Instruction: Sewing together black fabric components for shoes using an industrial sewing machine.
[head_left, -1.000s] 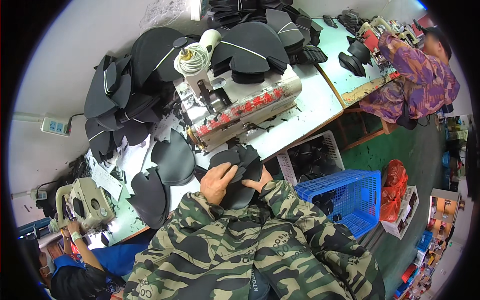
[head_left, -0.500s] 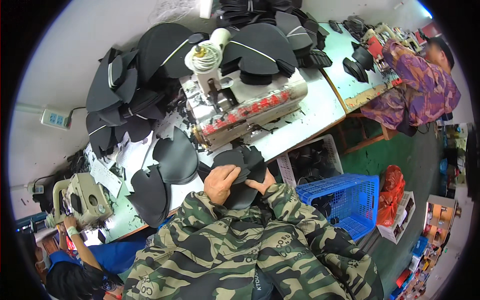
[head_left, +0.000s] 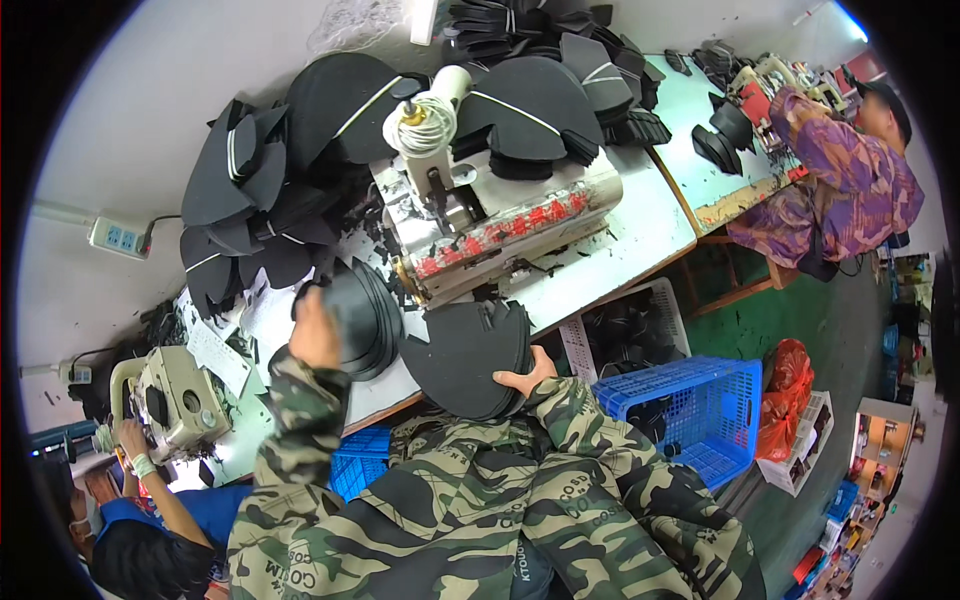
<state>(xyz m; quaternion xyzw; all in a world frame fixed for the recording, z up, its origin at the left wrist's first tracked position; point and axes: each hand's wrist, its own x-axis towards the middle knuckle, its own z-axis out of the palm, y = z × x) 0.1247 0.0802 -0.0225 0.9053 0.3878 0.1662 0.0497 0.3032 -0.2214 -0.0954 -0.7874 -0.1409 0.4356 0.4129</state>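
Note:
A stack of black rounded sheet pieces point(head_left: 465, 360) with notched edges is held in front of me, over the table's front edge. My right hand point(head_left: 528, 376) grips its right side, thumb on top and the other fingers hidden underneath. To the left, my left hand point(head_left: 317, 335) is smeared by motion at the left side of a second black stack point(head_left: 368, 325), whose edges are fanned out. Whether that hand holds any of it is unclear. Just beyond both stacks stands a sewing machine point(head_left: 500, 235) with a worn red-marked front.
Tied bundles of black pieces point(head_left: 235, 165) crowd the back of the white table point(head_left: 645, 205). A blue crate point(head_left: 690, 400) and a white basket point(head_left: 665, 300) sit at right. Co-workers sit at far right point(head_left: 850, 160) and lower left point(head_left: 150, 530).
My left hand has left the stack before me and moved left to the other one. The stack in my right hand now lies spread wide. The separate pile at lower left no longer shows there.

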